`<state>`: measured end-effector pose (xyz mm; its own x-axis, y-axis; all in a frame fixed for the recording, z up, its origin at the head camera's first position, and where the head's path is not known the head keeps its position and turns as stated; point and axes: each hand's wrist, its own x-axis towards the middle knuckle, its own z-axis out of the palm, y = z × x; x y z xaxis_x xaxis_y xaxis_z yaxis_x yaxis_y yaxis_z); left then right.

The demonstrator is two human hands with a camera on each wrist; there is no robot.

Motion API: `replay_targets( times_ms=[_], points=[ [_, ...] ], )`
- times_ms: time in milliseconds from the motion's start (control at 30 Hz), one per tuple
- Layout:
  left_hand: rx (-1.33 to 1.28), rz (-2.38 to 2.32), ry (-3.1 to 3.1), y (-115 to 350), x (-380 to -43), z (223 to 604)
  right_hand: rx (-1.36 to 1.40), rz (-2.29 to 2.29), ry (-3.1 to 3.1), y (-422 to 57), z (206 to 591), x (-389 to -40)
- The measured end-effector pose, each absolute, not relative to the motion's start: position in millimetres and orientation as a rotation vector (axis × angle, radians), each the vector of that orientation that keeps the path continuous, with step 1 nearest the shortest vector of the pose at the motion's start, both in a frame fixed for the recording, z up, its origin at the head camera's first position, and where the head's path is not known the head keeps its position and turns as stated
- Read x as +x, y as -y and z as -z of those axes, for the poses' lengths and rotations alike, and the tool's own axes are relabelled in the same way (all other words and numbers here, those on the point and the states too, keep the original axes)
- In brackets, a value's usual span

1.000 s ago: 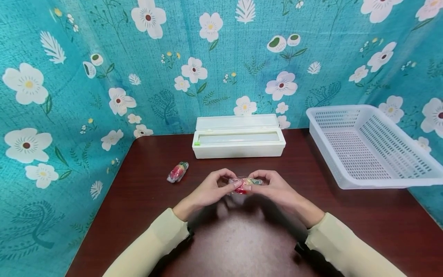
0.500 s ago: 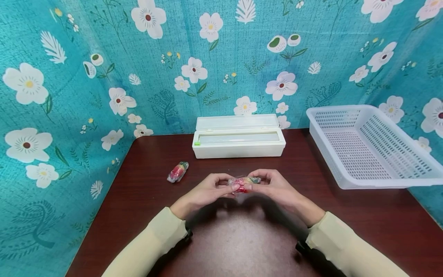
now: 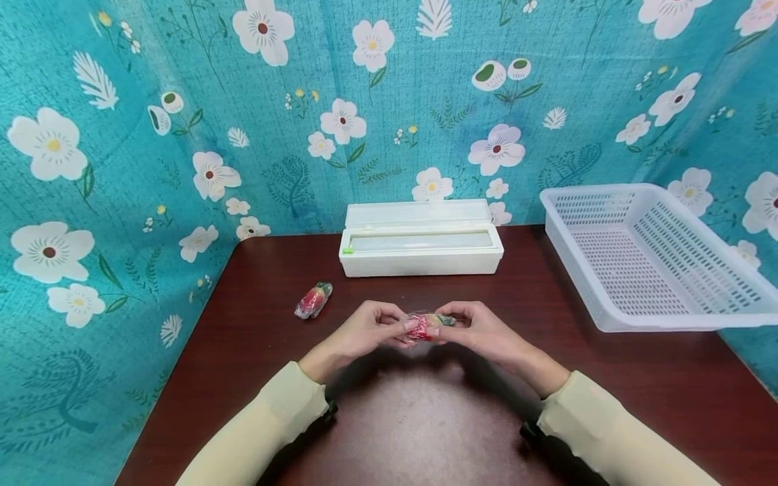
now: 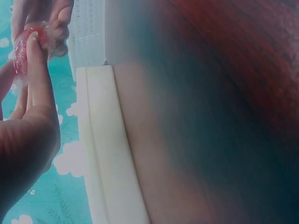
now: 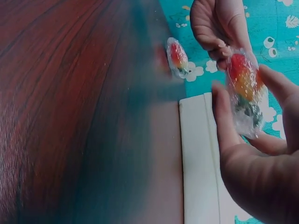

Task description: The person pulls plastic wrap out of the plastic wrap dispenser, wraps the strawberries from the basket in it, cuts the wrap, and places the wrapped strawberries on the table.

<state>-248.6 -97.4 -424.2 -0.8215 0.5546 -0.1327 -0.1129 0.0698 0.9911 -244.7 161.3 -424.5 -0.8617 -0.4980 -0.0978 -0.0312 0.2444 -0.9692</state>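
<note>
Between both hands, over the middle of the table, is a strawberry point(image 3: 423, 327) wrapped in crinkled clear film. Its red tip points left; the yellowish part and green leaves lie to the right, plain in the right wrist view on the same wrapped strawberry point(image 5: 245, 84). My left hand point(image 3: 365, 334) pinches the red end, thumb on the near side and fingers behind. At the leafy end my right hand point(image 3: 489, 335) holds it between thumb and fingers. A second film-wrapped strawberry point(image 3: 313, 300) lies on the table to the left of my left hand.
A white cling film dispenser point(image 3: 419, 264) with its lid raised and a green slider stands behind the hands. To the right is a white perforated plastic basket point(image 3: 574, 277). A floral blue curtain point(image 3: 273, 135) hangs behind the dark red-brown table point(image 3: 225, 378).
My left fingers have shifted around the red end, smoothing down the film there. The right hand keeps its hold on the leafy end. The other strawberry, dispenser and basket stay put.
</note>
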Motion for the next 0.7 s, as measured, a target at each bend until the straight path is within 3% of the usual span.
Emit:
replay_targets(
  times_ms=[700],
  points=[
    [0.414,-1.74,-1.877,98.3,-247.1,424.1,-0.686,1.488,-2.193,-165.6,422.8,-249.4]
  ],
)
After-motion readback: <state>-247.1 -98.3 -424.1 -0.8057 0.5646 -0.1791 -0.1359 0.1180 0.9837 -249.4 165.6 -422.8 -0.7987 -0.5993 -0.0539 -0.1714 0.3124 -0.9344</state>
